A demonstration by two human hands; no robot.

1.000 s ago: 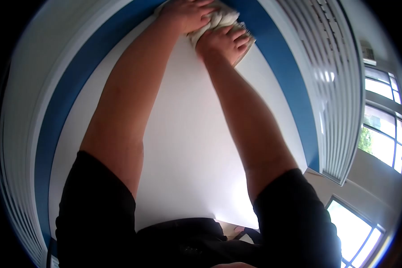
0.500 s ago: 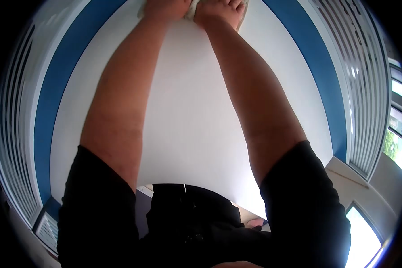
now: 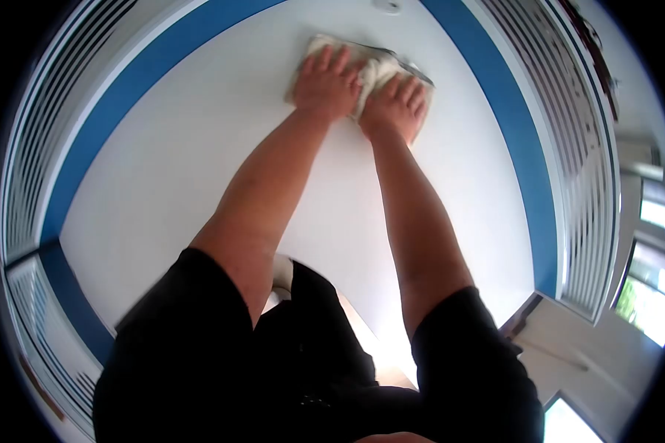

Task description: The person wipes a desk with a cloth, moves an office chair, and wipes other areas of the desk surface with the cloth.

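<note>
A cream-coloured cloth (image 3: 374,72) with a dark edge along its far side lies spread on the white tabletop (image 3: 192,140), bunched up in the middle. My left hand (image 3: 326,87) presses flat on the cloth's left half, fingers spread. On the right half rests my right hand (image 3: 395,111), also palm down with its fingers stretched out and slightly apart. Both arms reach forward over the table, and the cloth under the palms is hidden.
Blue partition edging (image 3: 521,140) borders the table, with striped glass panels (image 3: 55,111) beyond it. A small round white fitting (image 3: 389,6) sits at the far end of the tabletop. Bright windows (image 3: 646,299) show at the right.
Both hands and the cloth, cut off at the top edge before, now show fully, lower and further right in view. The camera view has tilted, and more of the table's far end shows.
</note>
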